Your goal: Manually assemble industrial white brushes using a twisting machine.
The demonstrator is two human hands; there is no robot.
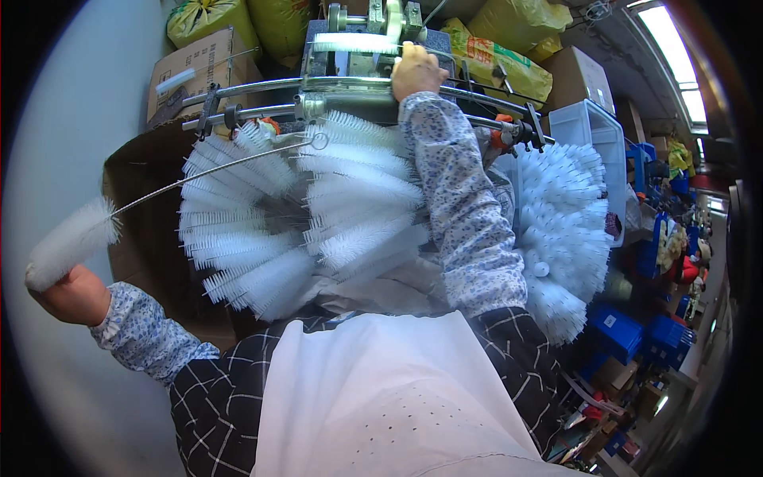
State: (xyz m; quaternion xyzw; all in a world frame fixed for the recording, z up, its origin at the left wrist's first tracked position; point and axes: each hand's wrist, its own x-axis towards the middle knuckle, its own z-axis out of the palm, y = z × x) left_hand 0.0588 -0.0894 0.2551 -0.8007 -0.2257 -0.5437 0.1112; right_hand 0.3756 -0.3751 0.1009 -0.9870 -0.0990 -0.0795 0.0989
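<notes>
Pale apron (373, 381) nearest camera. White brush (73, 238) at far left, bristle end gripped in left hand (73, 296), wire stem slanting up to loop above bristle brushes (358, 195). Right hand (419, 71) at machine (350, 67), beside mounted brush (354, 42); grip unclear. Yellow sacks (517, 70) beyond.

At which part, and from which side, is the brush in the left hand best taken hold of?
Probably by the bare wire stem, near its ring, coming from the right: it reaches that way, thin and free of bristles, while the left hand holds the bristled end.
</notes>
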